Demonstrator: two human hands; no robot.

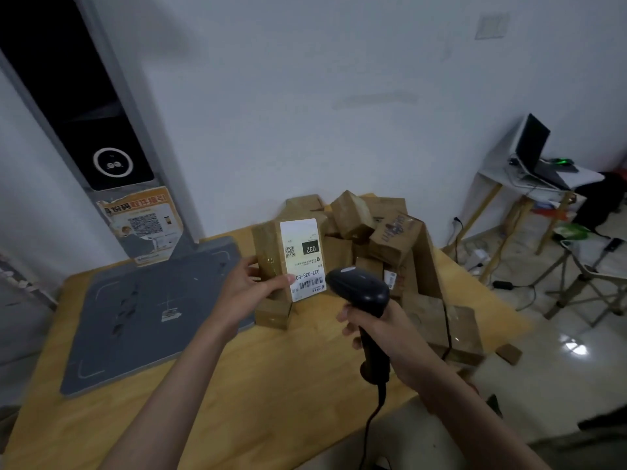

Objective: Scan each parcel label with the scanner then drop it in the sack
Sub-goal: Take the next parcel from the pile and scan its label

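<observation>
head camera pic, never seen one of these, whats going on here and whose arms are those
This single picture comes from a camera worn on a person's head, looking forward and down, so the two bare arms are the wearer's own. No robot is involved.

The left hand holds up a brown parcel with its white label turned toward the camera. The right hand grips a black corded scanner, its head aimed at the label's barcode.

They work over a wooden table. On it lie a grey mat at the left and a pile of more brown parcels behind the hands. The sack is not in view.
</observation>
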